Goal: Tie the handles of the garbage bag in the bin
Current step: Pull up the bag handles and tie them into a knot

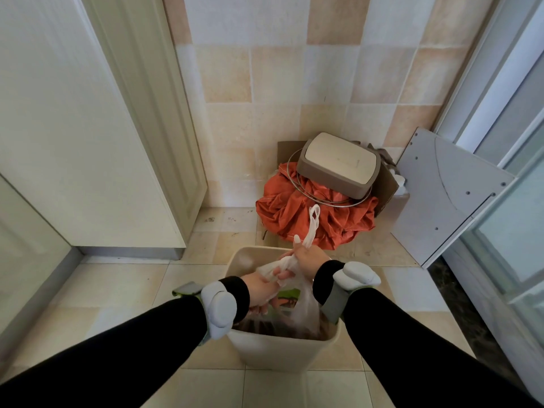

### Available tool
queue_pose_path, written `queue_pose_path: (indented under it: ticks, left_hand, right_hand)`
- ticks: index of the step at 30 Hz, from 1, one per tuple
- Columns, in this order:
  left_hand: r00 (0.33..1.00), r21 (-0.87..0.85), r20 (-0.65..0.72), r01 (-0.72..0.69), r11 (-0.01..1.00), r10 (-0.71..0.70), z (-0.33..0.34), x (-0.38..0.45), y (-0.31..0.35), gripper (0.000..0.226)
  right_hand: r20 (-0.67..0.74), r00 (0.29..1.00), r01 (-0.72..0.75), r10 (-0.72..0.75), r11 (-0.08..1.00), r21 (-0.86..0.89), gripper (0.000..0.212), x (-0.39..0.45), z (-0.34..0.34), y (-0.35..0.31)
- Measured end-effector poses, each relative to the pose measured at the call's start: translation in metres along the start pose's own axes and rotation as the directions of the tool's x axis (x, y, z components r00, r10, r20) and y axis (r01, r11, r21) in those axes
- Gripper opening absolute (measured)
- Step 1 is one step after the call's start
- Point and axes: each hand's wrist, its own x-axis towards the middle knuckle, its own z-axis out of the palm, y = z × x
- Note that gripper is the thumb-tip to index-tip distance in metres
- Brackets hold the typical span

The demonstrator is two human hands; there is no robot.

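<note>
My left hand [260, 288] and right hand [309, 257] each clench a twisted handle of the thin white plastic garbage bag [306, 307], held taut over the beige plastic bin [276, 348] it sits in, so I can knot them.

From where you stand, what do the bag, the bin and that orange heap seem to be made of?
The bag looks like thin translucent plastic film: contents show through, and its handles twist into cords. The bin seems smooth matte beige plastic, rigid and seamless. The orange heap looks like slightly glossy woven fabric, folding softly.
</note>
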Motion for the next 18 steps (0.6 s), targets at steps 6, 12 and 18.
queue_pose_path:
  ticks: [6, 12, 18]
  left_hand:
    - [0.996, 0.119, 0.082, 0.026, 0.993, -0.036, -0.039, -0.005, 0.019, 0.024]
    - [0.961, -0.221, -0.166, -0.256, 0.941, 0.223, -0.055, 0.007, 0.029, 0.028]
    - [0.974, -0.163, -0.053, -0.227, 0.960, 0.221, -0.033, 0.024, 0.022, 0.068]
  right_hand:
    - [0.043, 0.999, 0.029, -0.026, 0.998, -0.054, 0.054, 0.002, -0.002, -0.001]
    - [0.069, 0.997, 0.052, -0.044, 0.991, -0.126, 0.055, 0.007, -0.002, 0.004]
    - [0.015, 0.995, 0.098, -0.097, 0.967, -0.235, 0.054, 0.014, -0.006, 0.007]
